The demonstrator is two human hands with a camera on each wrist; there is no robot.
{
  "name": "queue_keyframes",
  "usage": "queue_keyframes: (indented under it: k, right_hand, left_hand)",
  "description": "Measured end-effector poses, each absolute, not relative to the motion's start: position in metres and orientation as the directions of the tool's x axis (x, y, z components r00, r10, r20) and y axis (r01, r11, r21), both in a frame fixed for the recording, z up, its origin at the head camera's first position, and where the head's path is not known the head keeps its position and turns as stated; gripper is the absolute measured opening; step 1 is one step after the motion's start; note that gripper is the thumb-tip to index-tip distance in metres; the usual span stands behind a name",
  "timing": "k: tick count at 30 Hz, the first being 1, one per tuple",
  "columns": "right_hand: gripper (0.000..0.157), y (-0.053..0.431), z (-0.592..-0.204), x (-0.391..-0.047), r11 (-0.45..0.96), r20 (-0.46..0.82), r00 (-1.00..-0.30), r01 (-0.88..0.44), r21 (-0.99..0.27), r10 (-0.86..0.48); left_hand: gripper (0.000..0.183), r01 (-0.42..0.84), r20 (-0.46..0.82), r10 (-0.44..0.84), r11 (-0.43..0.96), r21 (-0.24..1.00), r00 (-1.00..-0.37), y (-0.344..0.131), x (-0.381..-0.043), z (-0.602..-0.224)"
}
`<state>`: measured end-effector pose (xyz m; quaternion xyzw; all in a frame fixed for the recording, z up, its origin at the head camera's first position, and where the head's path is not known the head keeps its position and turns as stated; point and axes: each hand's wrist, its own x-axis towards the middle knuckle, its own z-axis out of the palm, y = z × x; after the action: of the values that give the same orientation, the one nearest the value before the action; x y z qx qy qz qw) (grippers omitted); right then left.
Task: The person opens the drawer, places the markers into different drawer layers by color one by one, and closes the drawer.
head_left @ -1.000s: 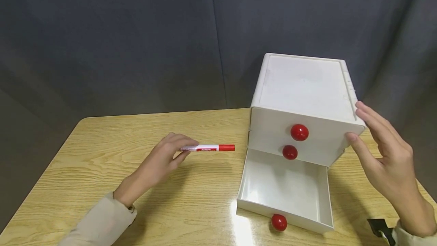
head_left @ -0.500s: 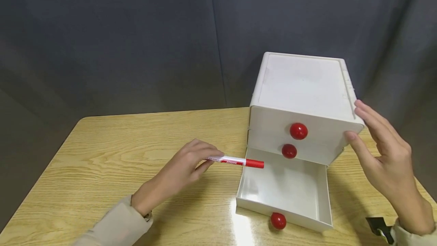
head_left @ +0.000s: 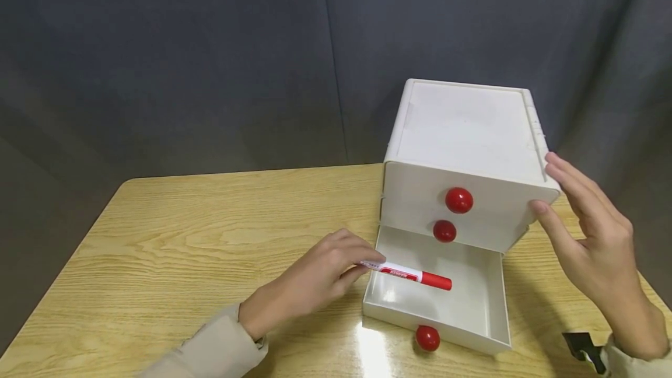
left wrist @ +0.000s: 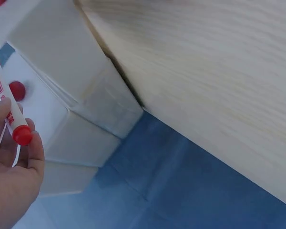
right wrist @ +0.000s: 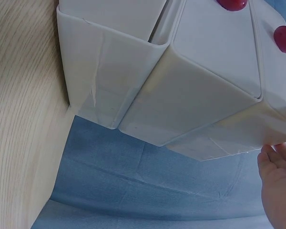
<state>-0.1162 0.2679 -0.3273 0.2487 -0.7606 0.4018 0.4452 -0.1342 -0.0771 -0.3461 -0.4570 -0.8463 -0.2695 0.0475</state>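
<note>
My left hand [head_left: 328, 270] pinches a white marker with a red cap [head_left: 412, 275] near its rear end. In the head view the marker overlaps the pulled-out bottom drawer [head_left: 472, 302], its cap pointing right and tilted slightly down. The left wrist view shows the marker [left wrist: 9, 107] between thumb and fingers, its red end plug facing the camera. My right hand [head_left: 601, 244] rests on the upper right front corner of the white drawer cabinet [head_left: 467, 127], thumb at the front and fingers along the side. In the right wrist view the hand [right wrist: 281, 176] touches the cabinet's side.
Red round knobs mark the drawers: a top knob [head_left: 459, 200], a middle knob [head_left: 444, 231] and a bottom knob [head_left: 427, 338]. The upper two drawers are closed. The cabinet stands on a wooden table [head_left: 220, 220], with a dark curtain [head_left: 210, 74] behind it.
My left hand has carried the marker rightward and toward me, from over the table to over the pulled-out drawer; the cap end now dips. The right hand has stayed on the cabinet.
</note>
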Motion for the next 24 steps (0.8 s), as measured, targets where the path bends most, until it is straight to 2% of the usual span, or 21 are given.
queue_keyframes:
  k: [5, 12, 24]
  right_hand:
    - [0.054, 0.262, -0.322, -0.113, 0.566, 0.876, -0.482, -0.728, -0.386, -0.022]
    - [0.046, 0.269, -0.328, -0.117, 0.551, 0.881, -0.473, -0.739, -0.387, -0.016]
    - [0.045, 0.271, -0.328, -0.116, 0.558, 0.872, -0.488, -0.731, -0.393, -0.025]
  left_hand:
    - [0.024, 0.781, 0.265, 0.775, 0.420, 0.462, -0.574, -0.064, -0.131, -0.351]
    - [0.024, 0.762, 0.197, 0.800, 0.418, 0.494, -0.567, -0.049, -0.128, -0.354]
    - [0.024, 0.769, 0.103, 0.829, 0.454, 0.451, -0.550, -0.038, -0.128, -0.358]
